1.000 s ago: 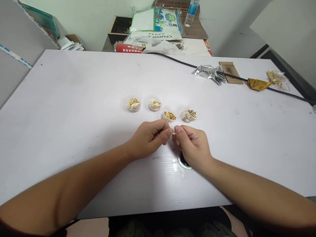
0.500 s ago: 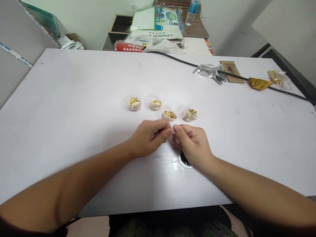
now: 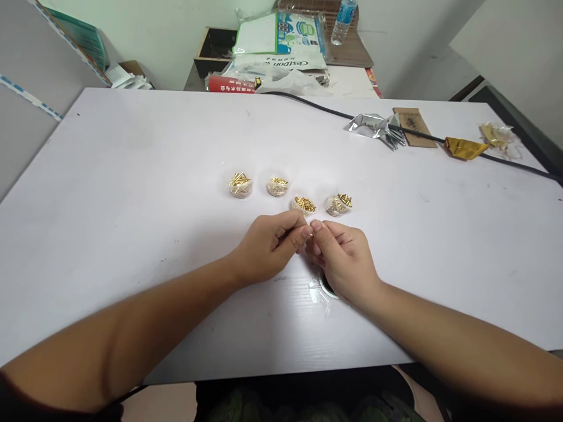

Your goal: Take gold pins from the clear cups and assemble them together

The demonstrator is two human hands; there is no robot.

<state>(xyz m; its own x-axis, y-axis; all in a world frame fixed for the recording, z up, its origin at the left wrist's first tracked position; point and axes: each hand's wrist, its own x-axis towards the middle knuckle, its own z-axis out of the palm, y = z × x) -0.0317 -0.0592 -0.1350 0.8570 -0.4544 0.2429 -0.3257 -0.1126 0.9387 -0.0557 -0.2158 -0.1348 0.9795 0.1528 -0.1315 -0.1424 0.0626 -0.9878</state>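
Note:
My left hand (image 3: 268, 249) and my right hand (image 3: 341, 258) meet fingertip to fingertip above the white table (image 3: 132, 193). Both are closed in a pinch on a tiny gold pin (image 3: 310, 235) between them. Just beyond the fingers stand several small clear cups of gold pins: one at the far left (image 3: 240, 184), a second (image 3: 277, 186), a third (image 3: 302, 206) closest to my left fingers, and a fourth (image 3: 338, 204) at the right. A round lid or ring (image 3: 324, 287) lies partly hidden under my right wrist.
A black cable (image 3: 422, 136) crosses the table's back right. By it lie a silver foil bag (image 3: 373, 126), a brown card (image 3: 411, 126), a gold foil bag (image 3: 464, 147) and a clear bag (image 3: 499, 138). Behind the table are packets, a box and a water bottle (image 3: 342, 22).
My two hands have drawn slightly closer, so the fingertips now touch around the pin. The cups have not moved.

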